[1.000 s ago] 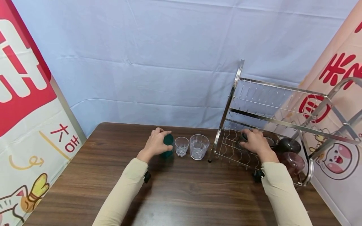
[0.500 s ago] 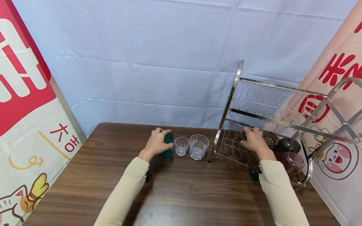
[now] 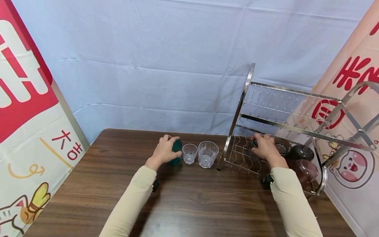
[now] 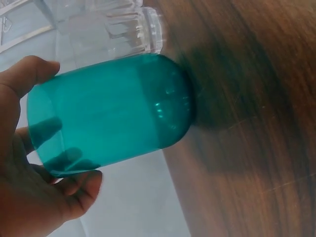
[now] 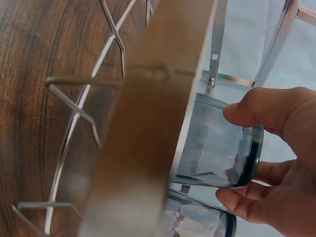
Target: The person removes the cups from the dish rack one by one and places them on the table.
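My left hand (image 3: 164,150) holds a teal tumbler (image 4: 108,113) near its rim, thumb on one side and fingers on the other. The tumbler stands upright on the table. To its right are a small clear glass (image 3: 189,153) and a larger clear glass (image 3: 208,154). On the right, my right hand (image 3: 266,147) reaches into the lower tier of a metal dish rack (image 3: 284,125). There it pinches a grey glass (image 5: 212,143) by its thick end; the rack's bar hides the other end. A second grey glass (image 5: 195,219) sits right beside that one.
Further right in the rack are a dark rounded vessel (image 3: 301,152) and a reddish see-through glass (image 3: 306,170). The rack's upper tier bar (image 3: 296,127) passes above the right hand. Brown wooden table (image 3: 192,197) lies in front; a pale cloth (image 3: 148,65) hangs behind.
The right wrist has shifted very slightly to the left. Both hands keep their grips, and the glasses and rack stay in place.
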Tool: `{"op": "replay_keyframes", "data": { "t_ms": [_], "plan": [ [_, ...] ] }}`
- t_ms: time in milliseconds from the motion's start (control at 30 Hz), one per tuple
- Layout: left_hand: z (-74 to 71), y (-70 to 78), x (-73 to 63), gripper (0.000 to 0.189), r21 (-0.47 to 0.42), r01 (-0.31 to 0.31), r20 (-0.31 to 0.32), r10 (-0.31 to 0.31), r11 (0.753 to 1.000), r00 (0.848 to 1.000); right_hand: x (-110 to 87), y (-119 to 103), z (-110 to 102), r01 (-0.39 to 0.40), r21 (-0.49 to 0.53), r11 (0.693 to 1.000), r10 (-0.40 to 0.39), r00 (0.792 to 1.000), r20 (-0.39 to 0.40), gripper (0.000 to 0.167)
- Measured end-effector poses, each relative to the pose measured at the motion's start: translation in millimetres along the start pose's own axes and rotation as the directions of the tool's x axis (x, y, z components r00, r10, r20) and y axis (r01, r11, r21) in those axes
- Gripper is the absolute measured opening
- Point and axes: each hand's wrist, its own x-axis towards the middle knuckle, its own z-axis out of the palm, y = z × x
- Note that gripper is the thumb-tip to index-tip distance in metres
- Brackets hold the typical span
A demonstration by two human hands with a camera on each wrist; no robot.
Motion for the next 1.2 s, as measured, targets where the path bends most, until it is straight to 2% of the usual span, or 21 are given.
{"op": "replay_keyframes", "data": {
  "t_ms": [133, 400, 600, 767, 1200],
  "plan": [
    [-6.7, 4.4, -2.7, 0.070, 0.024, -0.004, 0.013, 0.004, 1.000, 1.000, -3.9, -1.8, -6.7, 0.027, 0.009, 1.000, -0.027, 1.000, -0.008, 0.038],
    [-15.1, 11.4, -8.1, 0.063, 0.083, -0.011, -0.020, 0.013, 0.996, 1.000, -7.8, -8.3, -9.5, 0.033, 0.005, 0.999, -0.032, 0.999, -0.037, 0.039],
    [-18.9, 19.3, -18.9, 0.056, 0.112, -0.064, -0.090, 0.074, 0.992, 0.993, -21.8, -16.5, -18.7, 0.081, -0.016, 0.997, -0.082, 0.989, -0.125, 0.038],
    [-22.9, 26.6, -25.5, 0.053, 0.142, -0.072, -0.108, 0.088, 0.987, 0.990, -33.2, -24.7, -26.5, 0.098, -0.021, 0.995, -0.100, 0.980, -0.175, 0.037],
    [-27.3, 40.4, -36.6, 0.052, 0.204, -0.088, -0.109, 0.112, 0.975, 0.988, -47.5, -46.4, -29.6, 0.119, -0.065, 0.991, -0.129, 0.975, -0.180, 0.036]
  ]
}}
